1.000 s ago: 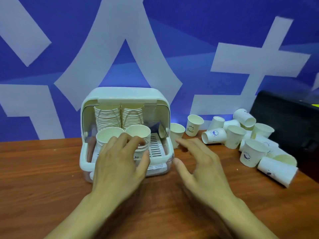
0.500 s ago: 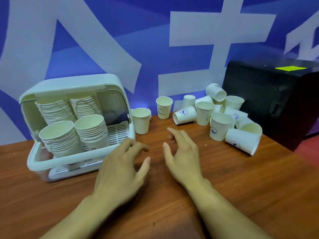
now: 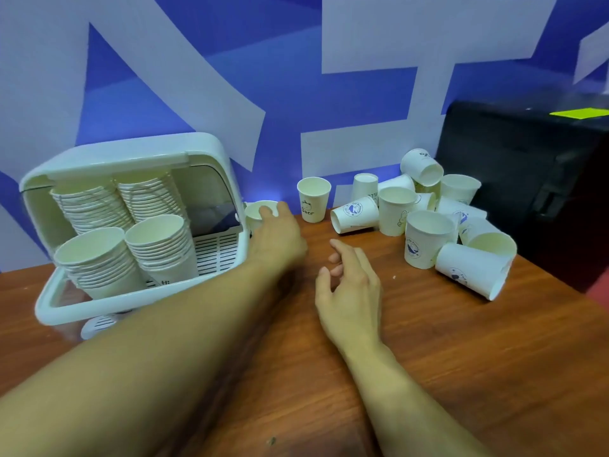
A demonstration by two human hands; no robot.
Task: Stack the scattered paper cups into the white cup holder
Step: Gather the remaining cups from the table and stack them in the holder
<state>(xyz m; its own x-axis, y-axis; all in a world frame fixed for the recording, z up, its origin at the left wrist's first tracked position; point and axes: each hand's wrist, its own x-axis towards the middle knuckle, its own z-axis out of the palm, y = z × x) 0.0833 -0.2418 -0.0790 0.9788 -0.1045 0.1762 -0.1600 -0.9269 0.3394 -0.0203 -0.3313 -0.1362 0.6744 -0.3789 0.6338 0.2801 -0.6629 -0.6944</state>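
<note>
The white cup holder (image 3: 49,305) stands at the left with its lid up. Inside it are several stacks of paper cups (image 3: 158,239). Just right of the holder stands a single paper cup (image 3: 255,214). My left hand (image 3: 280,235) reaches over it, with fingertips curled on its rim and side. My right hand (image 3: 349,285) hovers over the wooden table with loosely spread fingers and holds nothing. Another upright cup (image 3: 313,199) stands by the wall. A pile of scattered cups (image 3: 425,232) lies at the right, some upright and some on their sides.
A black box (image 3: 527,173) with a yellow note on top stands at the far right, just behind the cup pile. A blue and white wall closes off the back of the wooden table (image 3: 428,357). The table's right edge falls away below the box.
My left hand has moved forward from the table in front of the holder to the cup beside it and closed on its rim. My right hand has stayed open near the middle.
</note>
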